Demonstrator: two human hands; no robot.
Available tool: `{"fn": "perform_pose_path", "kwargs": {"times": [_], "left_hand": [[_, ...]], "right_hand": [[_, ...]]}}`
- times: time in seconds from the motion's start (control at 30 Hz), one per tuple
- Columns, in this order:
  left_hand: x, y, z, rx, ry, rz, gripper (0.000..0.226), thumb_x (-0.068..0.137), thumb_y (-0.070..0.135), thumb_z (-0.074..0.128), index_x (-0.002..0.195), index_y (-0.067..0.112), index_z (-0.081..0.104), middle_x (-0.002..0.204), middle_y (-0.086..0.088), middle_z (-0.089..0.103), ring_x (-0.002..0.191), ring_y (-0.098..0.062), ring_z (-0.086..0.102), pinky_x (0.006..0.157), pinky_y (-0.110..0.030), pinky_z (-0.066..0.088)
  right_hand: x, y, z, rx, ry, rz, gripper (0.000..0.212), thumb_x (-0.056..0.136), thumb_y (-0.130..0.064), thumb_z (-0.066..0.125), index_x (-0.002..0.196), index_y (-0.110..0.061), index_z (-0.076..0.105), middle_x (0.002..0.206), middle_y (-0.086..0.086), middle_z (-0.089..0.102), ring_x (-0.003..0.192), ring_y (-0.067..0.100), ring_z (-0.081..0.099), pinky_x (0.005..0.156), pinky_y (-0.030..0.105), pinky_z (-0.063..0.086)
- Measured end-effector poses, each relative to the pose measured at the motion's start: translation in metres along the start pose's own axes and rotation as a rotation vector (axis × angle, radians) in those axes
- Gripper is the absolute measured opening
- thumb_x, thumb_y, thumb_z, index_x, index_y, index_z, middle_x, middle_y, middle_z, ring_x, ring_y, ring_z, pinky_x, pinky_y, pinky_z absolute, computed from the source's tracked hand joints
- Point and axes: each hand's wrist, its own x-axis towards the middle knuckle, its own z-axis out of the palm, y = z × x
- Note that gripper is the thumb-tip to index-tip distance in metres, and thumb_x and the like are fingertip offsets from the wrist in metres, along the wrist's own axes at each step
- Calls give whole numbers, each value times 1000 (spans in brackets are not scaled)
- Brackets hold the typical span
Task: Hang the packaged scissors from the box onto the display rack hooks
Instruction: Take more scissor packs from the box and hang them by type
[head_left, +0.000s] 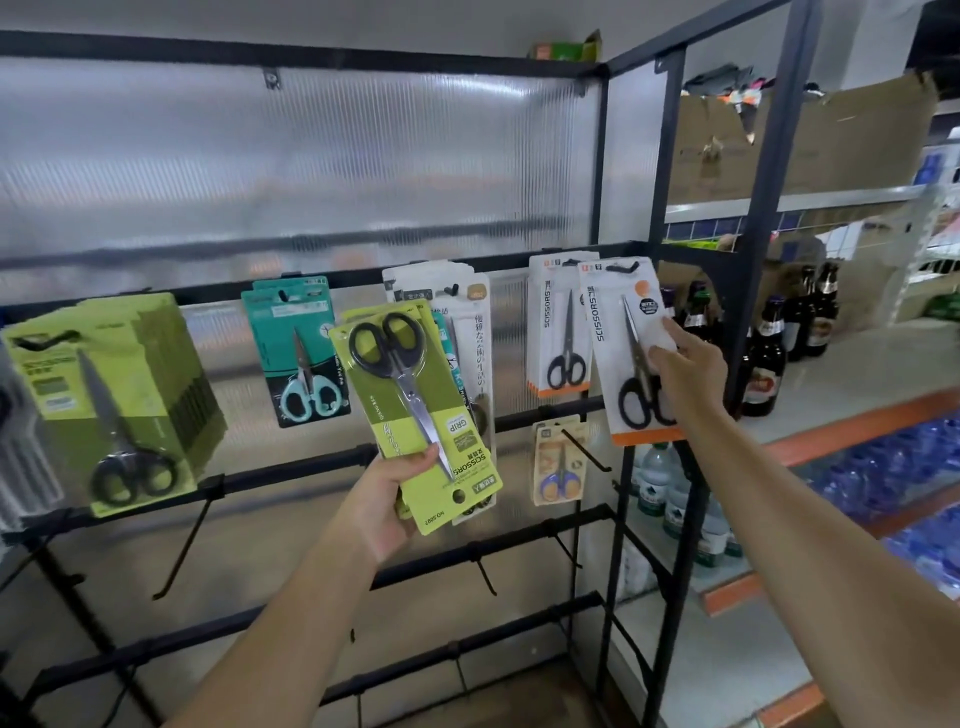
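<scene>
Head view: I see my right hand (685, 364) reaching up to the white-and-orange scissors pack (631, 348), its grip pinching the pack's right edge with fingers laid across the front. The pack's slot is already over the top-row hook (621, 268), so I judge this hand is only steadying the pack so it hangs straight. Just left of that grip, a matching pack (558, 322) hangs on its own hook. My left hand (387, 499) holds a green scissors pack (415, 410) upside down, its grip wrapped round the hang-hole end, thumb on the front; it waits there, I think, as the next one to hang. Far left of this grip hangs a stack of similar green packs (114, 395), likely where it belongs. Below the right grip, a bare hook (584, 449) sticks out over a small yellow pack (556, 460). The box is not in view.
</scene>
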Motion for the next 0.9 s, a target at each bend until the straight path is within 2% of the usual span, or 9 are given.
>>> {"fn": "perform_pose_path", "kwargs": {"times": [0.17, 0.27, 0.3, 0.4, 0.5, 0.6, 0.73, 0.83, 0.9], "left_hand": [[2, 1, -4, -23, -29, -14, 45, 66, 18, 66, 111, 13, 65, 103, -9, 73, 87, -25, 72, 61, -31, 55], [0, 2, -9, -42, -44, -22, 45, 61, 14, 74, 105, 13, 69, 105, -11, 72, 89, -27, 71, 62, -33, 55], [-1, 1, -12, -42, -42, -14, 44, 60, 12, 76, 103, 14, 70, 106, -12, 72, 91, -28, 71, 62, -33, 56], [-5, -3, -22, -50, -14, 34, 40, 64, 19, 71, 104, 16, 70, 106, -11, 72, 91, -27, 71, 60, -32, 57], [-10, -9, -33, -42, 32, 79, 37, 64, 19, 71, 101, 21, 72, 106, -8, 72, 94, -25, 71, 63, -33, 57], [-20, -11, -40, -37, 24, 99, 34, 63, 20, 76, 96, 22, 76, 108, -10, 71, 97, -28, 69, 67, -35, 57], [-40, -16, -52, -40, 98, 121, 81, 34, 44, 94, 105, 14, 69, 97, -9, 74, 81, -22, 72, 55, -30, 56], [-56, -17, -68, -81, 170, 136, 63, 67, 35, 69, 122, 7, 58, 97, -10, 73, 82, -23, 70, 58, -34, 58], [-65, -15, -82, -113, 195, 142, 53, 71, 29, 61, 119, 7, 58, 104, -13, 71, 89, -27, 69, 67, -40, 60]], "right_hand": [[24, -25, 29, -276, -220, 22, 62, 85, -6, 47, 144, -23, 36, 105, 4, 54, 66, 12, 52, 51, 22, 39], [24, -36, 46, -504, -270, 88, 50, 85, -10, 50, 134, -19, 44, 132, 17, 41, 113, 34, 46, 92, 39, 42], [17, -38, 51, -493, -220, 77, 45, 85, -10, 50, 129, -17, 48, 134, 18, 39, 117, 35, 42, 97, 41, 40], [-30, -38, 67, -82, -225, -13, 28, 88, -6, 53, 115, -9, 59, 115, 8, 57, 93, 18, 57, 80, 20, 50], [-101, -38, 77, 135, -643, -27, 14, 89, -23, 60, 101, -18, 65, 90, -5, 67, 83, 13, 64, 69, 19, 53], [-156, -44, 93, 130, -953, -32, 32, 74, -41, 73, 99, -24, 61, 92, -9, 68, 82, 6, 64, 63, 17, 49], [-186, -46, 115, 181, -903, 51, 20, 73, -9, 77, 82, -17, 61, 82, -3, 68, 79, 13, 65, 72, 31, 54], [-197, -42, 123, 215, -895, 86, 17, 78, 0, 68, 75, -15, 63, 77, 2, 66, 75, 17, 61, 71, 35, 48], [-205, -40, 129, 220, -881, 109, 21, 81, 3, 64, 73, -16, 61, 72, -1, 63, 71, 15, 57, 65, 30, 43]]}}
